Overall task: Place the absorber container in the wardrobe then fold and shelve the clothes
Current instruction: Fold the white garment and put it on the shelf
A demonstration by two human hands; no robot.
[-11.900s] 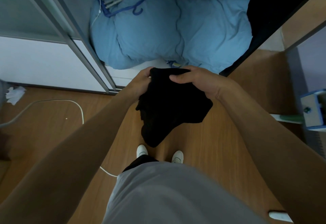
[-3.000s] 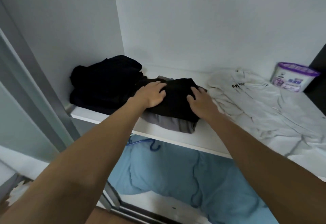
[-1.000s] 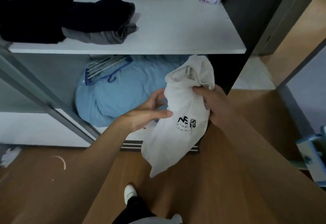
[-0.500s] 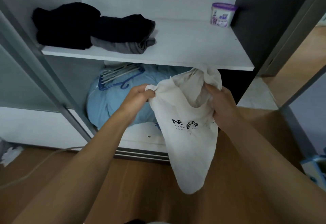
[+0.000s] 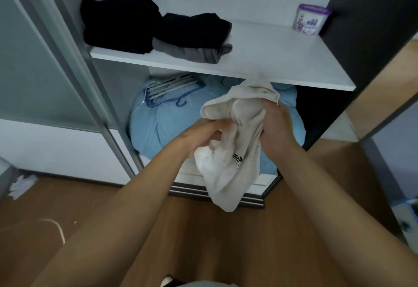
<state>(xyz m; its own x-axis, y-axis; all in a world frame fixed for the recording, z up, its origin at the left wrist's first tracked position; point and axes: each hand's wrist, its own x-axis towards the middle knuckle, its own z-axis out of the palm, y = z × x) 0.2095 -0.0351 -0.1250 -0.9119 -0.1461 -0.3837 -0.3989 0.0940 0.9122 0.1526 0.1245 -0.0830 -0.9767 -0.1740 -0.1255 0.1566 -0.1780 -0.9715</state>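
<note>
A cream-white garment point(image 5: 230, 162) with black lettering hangs bunched in front of the wardrobe, below the white shelf point(image 5: 271, 60). My left hand point(image 5: 201, 135) grips its left side and my right hand point(image 5: 274, 123) grips its upper right. On the shelf's left lie a black bundle point(image 5: 119, 24) and a folded black garment point(image 5: 194, 28) on top of a folded grey one point(image 5: 192, 53). The absorber container point(image 5: 311, 19), white with a purple lid, stands at the shelf's back right corner.
Below the shelf a light blue duvet point(image 5: 162, 123) fills the wardrobe bottom, with blue and white hangers point(image 5: 172, 90) on top. A sliding door frame point(image 5: 74, 67) runs down the left. The dark side panel point(image 5: 366, 26) closes the right. Wooden floor point(image 5: 203, 230) lies underfoot with a white cable point(image 5: 56, 228).
The black garment went onto the shelf pile, then I took the white garment down. In the last half second my hands have drawn closer together, bunching the cloth.
</note>
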